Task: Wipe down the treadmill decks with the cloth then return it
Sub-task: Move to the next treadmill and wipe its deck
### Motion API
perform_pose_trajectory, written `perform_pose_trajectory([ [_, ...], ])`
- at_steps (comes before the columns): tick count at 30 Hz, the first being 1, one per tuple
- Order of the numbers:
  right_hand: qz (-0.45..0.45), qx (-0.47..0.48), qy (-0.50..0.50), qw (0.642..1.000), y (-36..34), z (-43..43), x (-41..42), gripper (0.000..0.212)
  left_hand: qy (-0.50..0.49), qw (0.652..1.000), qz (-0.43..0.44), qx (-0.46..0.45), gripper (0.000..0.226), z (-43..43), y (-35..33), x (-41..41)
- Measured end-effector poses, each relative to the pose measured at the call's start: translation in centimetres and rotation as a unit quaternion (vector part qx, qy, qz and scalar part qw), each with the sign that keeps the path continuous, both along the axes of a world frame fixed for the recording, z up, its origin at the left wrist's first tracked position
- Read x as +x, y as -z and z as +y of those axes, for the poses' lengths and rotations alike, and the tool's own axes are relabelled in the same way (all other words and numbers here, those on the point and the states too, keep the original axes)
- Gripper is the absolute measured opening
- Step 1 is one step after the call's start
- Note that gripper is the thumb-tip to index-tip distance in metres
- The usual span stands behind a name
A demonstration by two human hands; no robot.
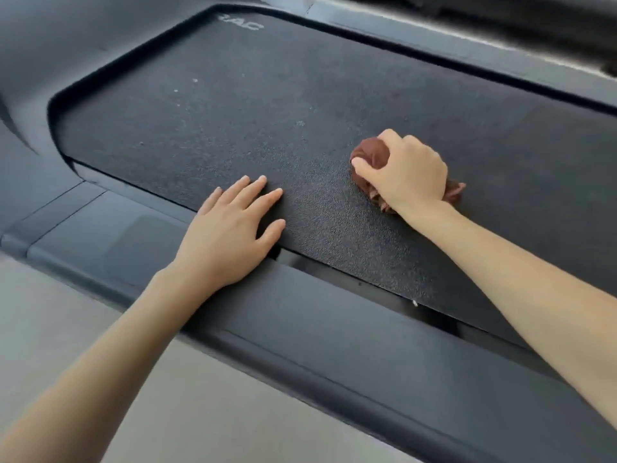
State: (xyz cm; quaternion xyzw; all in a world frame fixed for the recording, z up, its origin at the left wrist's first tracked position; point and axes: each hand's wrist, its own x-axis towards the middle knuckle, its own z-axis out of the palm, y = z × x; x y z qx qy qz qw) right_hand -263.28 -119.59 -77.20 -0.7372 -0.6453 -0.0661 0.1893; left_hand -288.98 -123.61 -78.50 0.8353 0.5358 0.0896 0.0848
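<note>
Treadmill deck (267,111) – left hand (230,235) flat, fingers spread; right hand (405,172) clutching cloth (372,155).

Most of the cloth (370,155) is hidden under the right hand (407,172); its curled fingers (389,137) leave only bunched ends showing. The treadmill deck (233,111) runs off the right edge. The pale lettering (242,23) at its far left corner is too blurred to read. A white speck (415,303) at its near edge is too small to tell.

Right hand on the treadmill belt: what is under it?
A bunched brown cloth, gripped by the right hand, resting on the treadmill belt. Parts of it show around the hand's edges; its middle and the belt below it are covered.
</note>
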Motion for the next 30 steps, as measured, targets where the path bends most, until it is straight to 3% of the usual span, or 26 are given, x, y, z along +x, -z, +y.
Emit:
perform_pose_trajectory([
  [7,-0.006,0.004,-0.122,0.992,-0.3,-9.7,-7.0,0.041,0.017,1.000,0.006,-0.016,0.053,-0.5,-0.6,-0.3],
  [11,0.012,-0.016,-0.143,0.990,-0.4,-9.4,-6.7,0.043,0.028,1.000,0.000,-0.013,0.052,-0.9,-0.5,-1.6],
  [21,-0.017,0.051,-0.156,0.986,0.7,6.8,-5.3,0.048,0.010,1.000,0.004,-0.010,0.053,-0.4,-0.2,-2.4],
  [26,-0.004,0.020,-0.114,0.993,0.2,15.0,-5.4,0.051,0.026,0.999,0.035,-0.014,0.054,2.1,-0.6,-3.9],
  [30,0.005,0.000,-0.082,0.997,0.0,18.0,-6.6,0.051,-0.024,0.999,0.043,-0.014,0.053,4.7,-0.8,-5.9],
])
